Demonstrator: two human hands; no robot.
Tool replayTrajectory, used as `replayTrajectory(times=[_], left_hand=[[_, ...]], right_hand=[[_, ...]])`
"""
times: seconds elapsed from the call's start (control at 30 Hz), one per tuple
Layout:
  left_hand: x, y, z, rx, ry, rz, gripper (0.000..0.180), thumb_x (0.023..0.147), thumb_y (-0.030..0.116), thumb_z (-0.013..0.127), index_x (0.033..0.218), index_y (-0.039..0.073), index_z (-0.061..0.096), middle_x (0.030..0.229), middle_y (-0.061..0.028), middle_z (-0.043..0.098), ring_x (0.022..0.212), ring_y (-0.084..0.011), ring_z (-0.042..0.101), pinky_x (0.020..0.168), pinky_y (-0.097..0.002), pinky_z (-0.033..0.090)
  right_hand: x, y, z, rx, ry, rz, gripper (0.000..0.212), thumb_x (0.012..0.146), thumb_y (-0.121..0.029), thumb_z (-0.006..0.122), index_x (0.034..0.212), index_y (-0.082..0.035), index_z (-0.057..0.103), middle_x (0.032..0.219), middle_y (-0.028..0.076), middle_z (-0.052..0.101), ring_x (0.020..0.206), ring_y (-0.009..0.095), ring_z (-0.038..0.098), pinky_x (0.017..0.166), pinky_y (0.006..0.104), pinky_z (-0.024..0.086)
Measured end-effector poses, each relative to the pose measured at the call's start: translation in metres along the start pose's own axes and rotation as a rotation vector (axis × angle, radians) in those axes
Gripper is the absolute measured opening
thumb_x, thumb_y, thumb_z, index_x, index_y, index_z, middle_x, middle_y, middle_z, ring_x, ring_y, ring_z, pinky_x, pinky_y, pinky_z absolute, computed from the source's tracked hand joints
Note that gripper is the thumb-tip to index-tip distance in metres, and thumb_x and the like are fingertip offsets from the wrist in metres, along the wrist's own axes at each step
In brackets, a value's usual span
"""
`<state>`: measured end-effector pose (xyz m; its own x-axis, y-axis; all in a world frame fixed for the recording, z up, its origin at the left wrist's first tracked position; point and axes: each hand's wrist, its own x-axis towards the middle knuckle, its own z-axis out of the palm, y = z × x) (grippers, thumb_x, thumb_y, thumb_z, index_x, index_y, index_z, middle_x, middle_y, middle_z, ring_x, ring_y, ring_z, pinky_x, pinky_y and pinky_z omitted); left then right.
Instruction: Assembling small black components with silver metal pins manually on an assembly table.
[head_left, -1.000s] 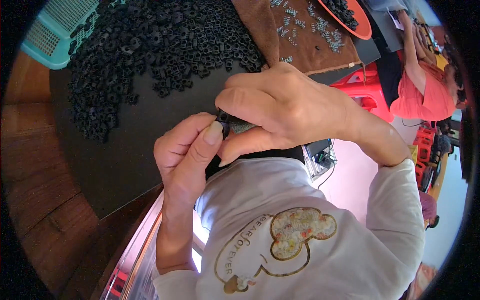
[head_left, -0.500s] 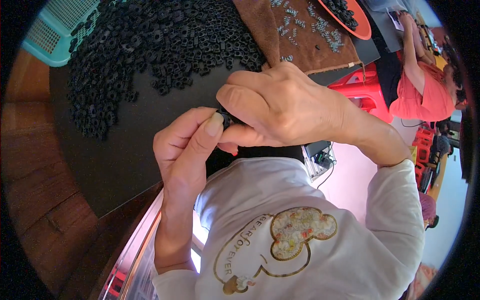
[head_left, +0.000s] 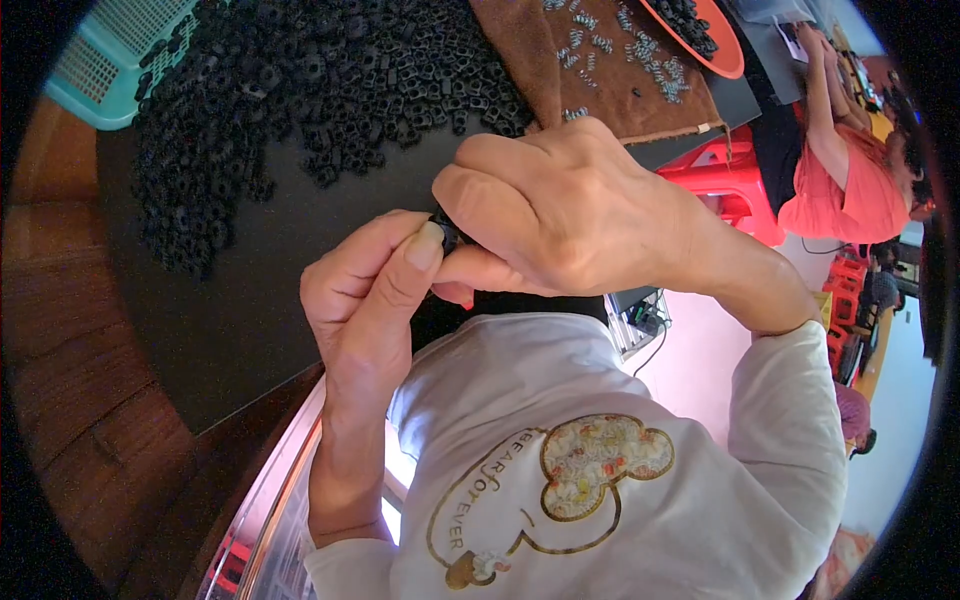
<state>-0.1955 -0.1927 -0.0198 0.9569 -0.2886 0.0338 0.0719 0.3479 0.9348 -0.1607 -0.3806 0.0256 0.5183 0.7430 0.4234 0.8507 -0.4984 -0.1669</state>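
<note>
Between the fingers of both hands sits a small black plastic part [head_left: 447,236], mostly covered, so its exact shape cannot be made out. My left hand [head_left: 372,275] pinches it between thumb and forefinger. On its other side my right hand [head_left: 560,215] is closed, knuckles up and fingers curled against the part. Beyond the hands, a wide heap of small black plastic parts [head_left: 330,90] covers the dark table [head_left: 250,330]. Small metal coil springs [head_left: 655,75] lie scattered on a brown cloth [head_left: 610,110] at the far right of the heap.
A turquoise plastic basket [head_left: 95,70] stands at the far left. An orange-red tray [head_left: 728,62] with more black parts rests past the cloth. Red plastic stools [head_left: 735,185] stand to the right, near another person [head_left: 845,185] in a coral top.
Both hands keep their grip on the black part and have hardly moved; the left hand has shifted very slightly left and up.
</note>
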Motion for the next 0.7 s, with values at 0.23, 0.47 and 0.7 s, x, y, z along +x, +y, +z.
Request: replayTrajectory(times=[0.23,0.47,0.7], left_hand=[[-0.001,-0.001,-0.001,-0.006,-0.009,0.002,0.022,0.096,0.013,0.054,0.093,-0.005,0.065,0.074,-0.0059,0.062,0.063,-0.0092,0.057,0.058,-0.0215,0.045],[-0.003,-0.002,-0.003,-0.016,-0.010,0.005,0.020,0.096,0.012,0.054,0.093,-0.005,0.065,0.074,-0.0058,0.062,0.064,-0.0091,0.057,0.060,-0.0216,0.046],[-0.005,-0.004,-0.003,-0.041,-0.031,-0.002,0.023,0.097,0.016,0.054,0.090,-0.004,0.063,0.077,-0.0055,0.062,0.066,-0.0092,0.056,0.063,-0.0225,0.046]], right_hand=[[0.004,0.000,-0.001,-0.036,-0.020,-0.033,0.039,0.073,-0.029,0.074,0.089,0.002,0.056,0.071,0.007,0.047,0.048,0.020,0.053,0.041,0.0315,0.042],[0.004,-0.005,-0.003,0.007,-0.057,0.017,0.038,0.075,-0.028,0.074,0.092,0.002,0.057,0.072,0.008,0.051,0.051,0.023,0.056,0.043,0.0324,0.044],[0.002,0.006,-0.012,0.449,-0.088,0.066,0.028,0.089,-0.021,0.065,0.098,0.004,0.057,0.080,0.014,0.060,0.065,0.034,0.060,0.055,0.0399,0.047]])
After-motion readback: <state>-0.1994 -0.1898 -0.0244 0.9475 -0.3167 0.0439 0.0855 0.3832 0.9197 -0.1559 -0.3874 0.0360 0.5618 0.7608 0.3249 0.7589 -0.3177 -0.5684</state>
